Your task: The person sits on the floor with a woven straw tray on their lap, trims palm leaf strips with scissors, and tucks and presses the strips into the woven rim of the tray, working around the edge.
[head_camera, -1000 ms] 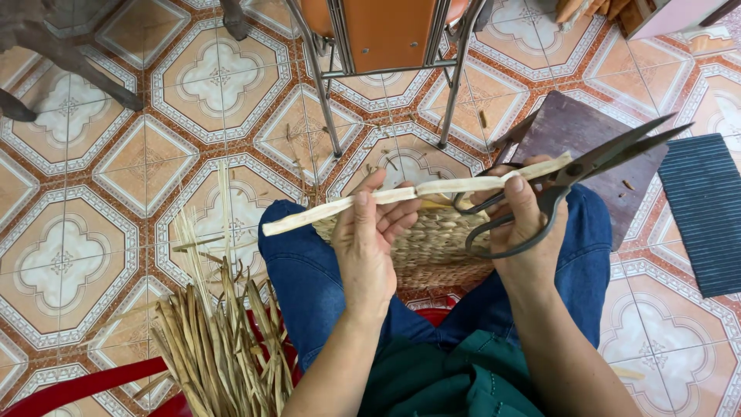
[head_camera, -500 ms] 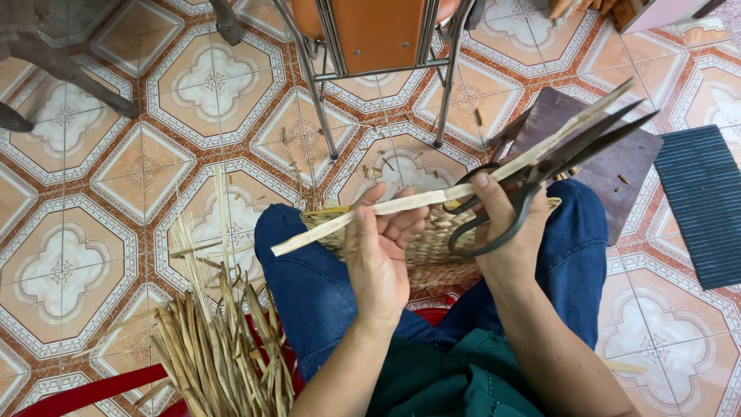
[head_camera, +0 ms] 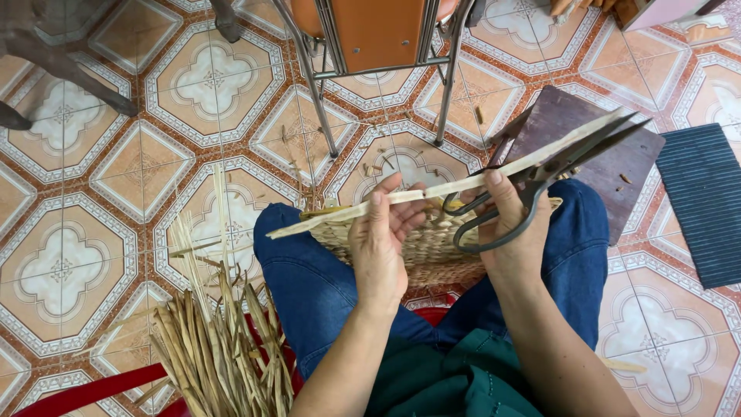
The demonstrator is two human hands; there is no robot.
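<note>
Patterned orange-and-white floor tiles underlie the head view, where the left hand pinches a long pale flat reed strip above a woven straw basket on the lap, while the right hand grips large black iron scissors, blades slightly parted along the strip.

Looking straight down at someone's lap here. Left hand pinches a long pale strip of dried leaf, which runs diagonally up to the right. Right hand has its fingers through the loops of big dark scissors, blades lying right along the strip. A half-woven basket sits on the blue-jeaned knees. Bundle of dried strips lies on the patterned tile floor at left, a metal-legged chair stands ahead, and a dark wooden board lies at right.
</note>
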